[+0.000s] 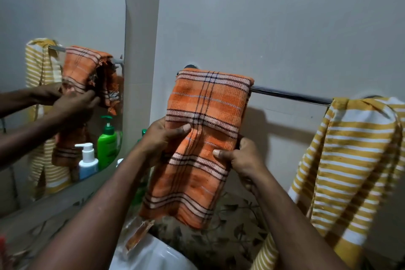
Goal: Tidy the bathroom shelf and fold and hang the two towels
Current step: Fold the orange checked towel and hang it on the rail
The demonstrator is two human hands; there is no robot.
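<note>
Orange woven plaid towel [206, 133] hangs folded over the chrome rail [289, 94]; your left hand [162, 140] and right hand [243, 158] pinch its side edges. Yellow striped towel [350, 149] droops bunched at the rail's right end.

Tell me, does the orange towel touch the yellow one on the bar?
No, a bare stretch of bar shows between the orange towel and the yellow towel.

An orange plaid towel [203, 138] hangs folded over the left end of a chrome rail [289, 94]. The left hand [163, 139] pinches its left edge and the right hand [240, 158] pinches its right edge. A yellow striped towel [350, 160] hangs bunched at the rail's right end. Left, a mirror [65, 6] reflects pump bottles [96, 151].
</note>
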